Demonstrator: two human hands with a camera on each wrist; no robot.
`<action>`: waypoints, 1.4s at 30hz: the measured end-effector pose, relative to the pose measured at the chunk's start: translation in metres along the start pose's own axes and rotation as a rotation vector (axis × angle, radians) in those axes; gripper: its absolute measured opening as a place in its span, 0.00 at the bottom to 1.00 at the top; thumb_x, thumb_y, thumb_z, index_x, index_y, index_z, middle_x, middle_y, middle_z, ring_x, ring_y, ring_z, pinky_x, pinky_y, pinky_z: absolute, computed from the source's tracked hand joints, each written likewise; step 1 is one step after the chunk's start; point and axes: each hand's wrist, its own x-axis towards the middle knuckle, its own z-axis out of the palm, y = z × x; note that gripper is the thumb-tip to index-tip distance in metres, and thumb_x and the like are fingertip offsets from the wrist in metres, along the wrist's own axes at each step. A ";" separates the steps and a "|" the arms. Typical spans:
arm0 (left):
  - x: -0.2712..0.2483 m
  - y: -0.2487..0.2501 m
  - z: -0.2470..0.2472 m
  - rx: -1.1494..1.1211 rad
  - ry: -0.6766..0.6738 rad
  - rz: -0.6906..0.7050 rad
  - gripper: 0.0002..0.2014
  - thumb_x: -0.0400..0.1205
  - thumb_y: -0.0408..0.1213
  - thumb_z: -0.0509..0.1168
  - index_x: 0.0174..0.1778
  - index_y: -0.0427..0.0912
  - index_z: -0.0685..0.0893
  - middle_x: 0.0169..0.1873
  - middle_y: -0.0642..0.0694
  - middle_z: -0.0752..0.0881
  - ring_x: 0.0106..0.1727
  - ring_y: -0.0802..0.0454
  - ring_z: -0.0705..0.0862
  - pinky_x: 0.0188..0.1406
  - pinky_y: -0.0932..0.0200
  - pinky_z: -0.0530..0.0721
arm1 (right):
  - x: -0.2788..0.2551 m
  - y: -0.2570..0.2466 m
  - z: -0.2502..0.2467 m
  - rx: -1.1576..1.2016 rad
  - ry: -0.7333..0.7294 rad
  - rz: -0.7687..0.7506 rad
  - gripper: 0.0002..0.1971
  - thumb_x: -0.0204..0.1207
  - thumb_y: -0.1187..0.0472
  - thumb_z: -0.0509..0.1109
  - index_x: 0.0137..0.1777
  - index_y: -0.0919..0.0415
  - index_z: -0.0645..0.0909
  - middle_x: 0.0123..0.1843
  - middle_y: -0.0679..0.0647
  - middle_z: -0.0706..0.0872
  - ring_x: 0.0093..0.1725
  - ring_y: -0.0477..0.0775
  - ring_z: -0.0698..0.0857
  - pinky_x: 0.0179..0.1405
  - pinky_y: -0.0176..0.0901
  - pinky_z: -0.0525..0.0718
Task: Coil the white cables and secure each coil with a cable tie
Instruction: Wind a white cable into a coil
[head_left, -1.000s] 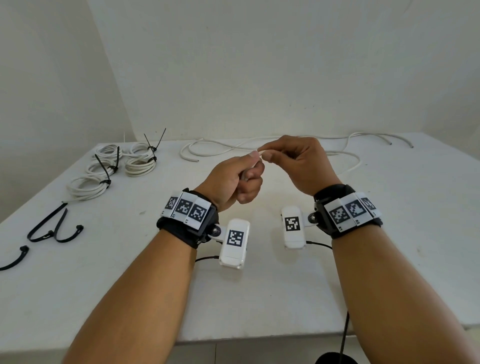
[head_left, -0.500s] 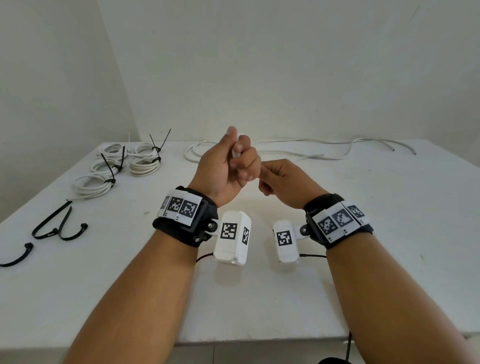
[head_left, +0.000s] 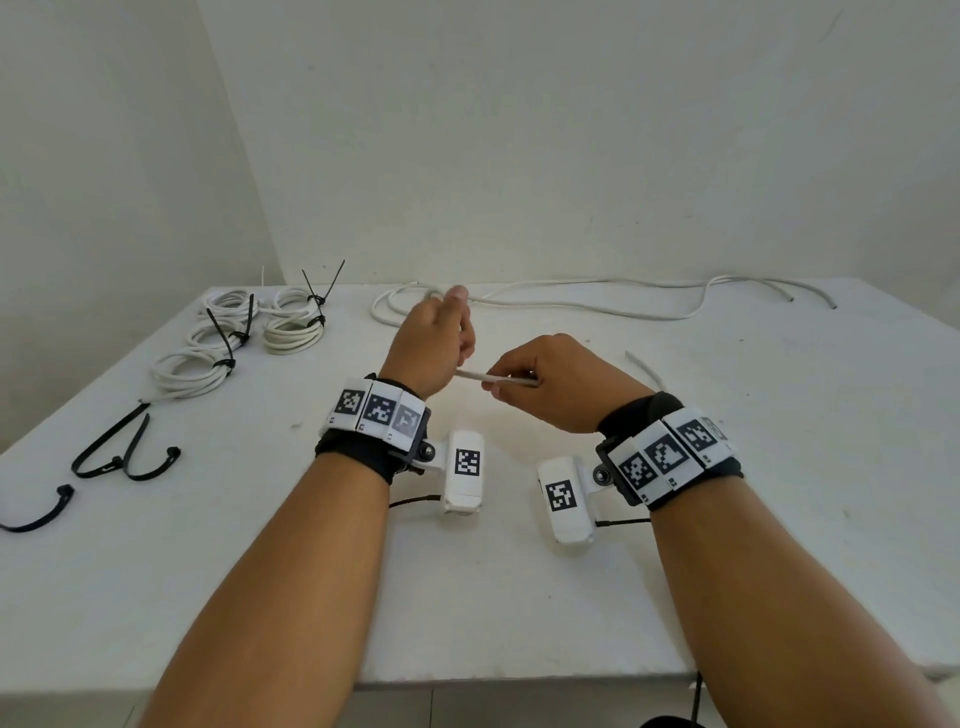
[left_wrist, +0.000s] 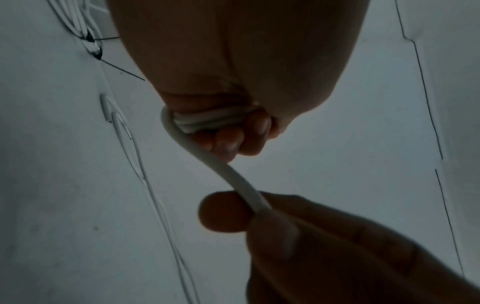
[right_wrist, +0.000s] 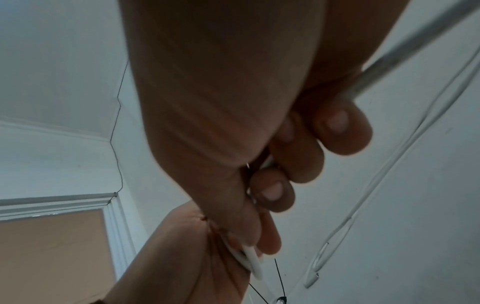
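My left hand (head_left: 441, 338) is raised over the table's middle, its fingers curled round a few turns of white cable (left_wrist: 207, 121). From that small coil the white cable (head_left: 493, 378) runs to my right hand (head_left: 540, 384), which grips it in a fist just to the right. In the right wrist view the cable (right_wrist: 405, 61) passes through the curled fingers (right_wrist: 337, 131) and out behind the hand. Its free tail (head_left: 644, 366) lies on the table behind my right hand.
Three tied white coils (head_left: 244, 338) with black cable ties sit at the table's far left. Loose black cable ties (head_left: 124, 452) lie near the left edge. More loose white cable (head_left: 623, 306) lies along the far edge by the wall.
My left hand rose and moved away from me with cable wound on its fingers. My right hand came down and right, drawing the cable out between the two hands.
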 end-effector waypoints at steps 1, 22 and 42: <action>0.000 -0.001 0.002 0.107 -0.032 -0.026 0.21 0.90 0.50 0.50 0.36 0.42 0.73 0.22 0.52 0.77 0.28 0.51 0.77 0.38 0.55 0.74 | 0.000 -0.001 0.001 -0.003 0.003 -0.006 0.09 0.83 0.53 0.68 0.53 0.51 0.91 0.30 0.42 0.83 0.26 0.42 0.77 0.27 0.28 0.70; -0.008 0.004 0.008 -0.096 -0.516 -0.237 0.24 0.91 0.50 0.48 0.32 0.42 0.74 0.19 0.49 0.67 0.22 0.51 0.64 0.27 0.58 0.62 | -0.006 0.018 -0.016 0.218 0.484 -0.175 0.03 0.73 0.57 0.81 0.44 0.53 0.91 0.36 0.37 0.89 0.37 0.44 0.87 0.38 0.34 0.83; -0.012 0.017 -0.007 -1.113 -0.837 -0.058 0.17 0.79 0.50 0.69 0.30 0.46 0.77 0.16 0.53 0.62 0.16 0.56 0.61 0.15 0.64 0.66 | 0.001 0.017 -0.011 0.366 0.468 -0.074 0.09 0.86 0.54 0.67 0.52 0.44 0.90 0.27 0.42 0.80 0.26 0.45 0.72 0.28 0.32 0.71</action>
